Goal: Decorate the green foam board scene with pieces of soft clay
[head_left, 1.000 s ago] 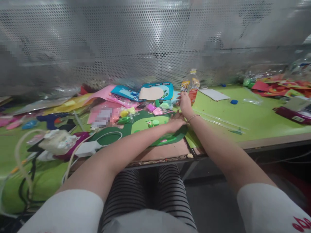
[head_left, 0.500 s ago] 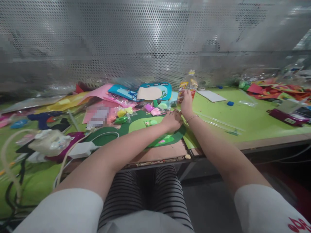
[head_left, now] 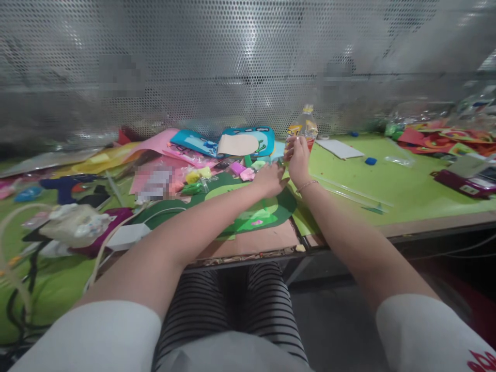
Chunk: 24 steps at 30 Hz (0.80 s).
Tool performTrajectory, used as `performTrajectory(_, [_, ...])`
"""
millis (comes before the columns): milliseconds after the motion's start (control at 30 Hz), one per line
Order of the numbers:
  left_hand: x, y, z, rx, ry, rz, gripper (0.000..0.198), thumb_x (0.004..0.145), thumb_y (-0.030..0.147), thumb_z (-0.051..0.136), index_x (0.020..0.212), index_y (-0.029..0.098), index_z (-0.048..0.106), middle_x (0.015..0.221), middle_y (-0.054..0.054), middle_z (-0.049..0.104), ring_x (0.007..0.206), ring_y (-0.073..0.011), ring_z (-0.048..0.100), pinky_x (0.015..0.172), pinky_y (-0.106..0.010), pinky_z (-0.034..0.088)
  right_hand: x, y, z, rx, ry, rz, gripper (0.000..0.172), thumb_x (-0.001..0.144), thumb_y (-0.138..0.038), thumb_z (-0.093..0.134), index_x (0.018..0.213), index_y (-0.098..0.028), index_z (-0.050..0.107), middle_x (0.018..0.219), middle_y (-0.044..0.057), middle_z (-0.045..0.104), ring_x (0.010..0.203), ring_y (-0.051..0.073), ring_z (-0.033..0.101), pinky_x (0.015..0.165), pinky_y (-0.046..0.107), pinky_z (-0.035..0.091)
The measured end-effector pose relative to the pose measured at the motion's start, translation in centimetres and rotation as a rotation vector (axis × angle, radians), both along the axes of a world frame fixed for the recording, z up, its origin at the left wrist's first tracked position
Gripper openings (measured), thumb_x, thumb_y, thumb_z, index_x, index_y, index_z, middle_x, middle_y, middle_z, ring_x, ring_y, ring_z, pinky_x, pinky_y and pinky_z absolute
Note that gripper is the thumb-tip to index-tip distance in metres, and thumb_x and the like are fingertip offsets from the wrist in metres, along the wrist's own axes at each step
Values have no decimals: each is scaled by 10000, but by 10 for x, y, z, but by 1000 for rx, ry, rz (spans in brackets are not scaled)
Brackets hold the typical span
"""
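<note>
My left hand [head_left: 268, 179] lies over the right part of a dark green cut-out sheet [head_left: 284, 205], its fingers spread and bent down, thumb apart. Bits of lighter green and a small pink piece [head_left: 257, 222] are on that sheet. Close beside it, my right hand [head_left: 298, 161], with a thin bracelet at the wrist, is raised with fingers curled together; whatever they grip is hidden or too small to make out. Behind the right hand stands a clear bottle [head_left: 309, 124] with a yellow-orange label. Small packs of purple clay [head_left: 237, 168] and pink clay [head_left: 247, 174] lie left of my left hand.
Blue decorated panels [head_left: 267, 140] and pink sheets lie at the back. On the left are a dark blue glue gun [head_left: 64, 187], a white box [head_left: 127, 236] and cables. To the right are a white board [head_left: 341, 149], clear sticks [head_left: 354, 194] and a purple case [head_left: 463, 182].
My left hand has shifted slightly up and left over the green sheet. My right hand stays raised in front of the bottle, and the view has tilted a little.
</note>
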<state>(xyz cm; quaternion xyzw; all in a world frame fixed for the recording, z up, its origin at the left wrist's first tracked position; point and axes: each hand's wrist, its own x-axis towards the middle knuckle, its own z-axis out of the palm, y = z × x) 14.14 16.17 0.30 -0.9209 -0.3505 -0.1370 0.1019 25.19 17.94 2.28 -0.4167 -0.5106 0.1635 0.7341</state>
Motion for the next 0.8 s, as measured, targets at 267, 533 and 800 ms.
performTrajectory(267, [1, -12, -7, 56, 62, -121, 437, 905, 358, 312, 1255, 133, 446, 1340, -156, 431, 1320, -240, 286, 1100, -456, 157, -1, 0, 0, -37, -39, -22, 344, 890, -489, 283, 841, -212, 481, 696, -14, 469, 459, 86, 422, 450, 238, 352])
performTrajectory(533, [7, 9, 2, -35, 56, -106, 360, 887, 367, 464, 1181, 163, 501, 1200, -104, 524, 1052, -200, 534, 889, -420, 458, -2, -7, 3, -97, -103, -47, 366, 897, -499, 236, 860, -220, 469, 719, 1, 478, 482, 92, 430, 471, 238, 384])
performTrajectory(800, [14, -10, -21, -80, -31, -142, 360, 862, 360, 518, 1161, 160, 511, 1164, -85, 538, 994, -186, 558, 834, -404, 487, -4, -4, 1, -55, -78, 16, 390, 873, -546, 265, 844, -220, 478, 706, -18, 458, 448, 68, 404, 428, 221, 323])
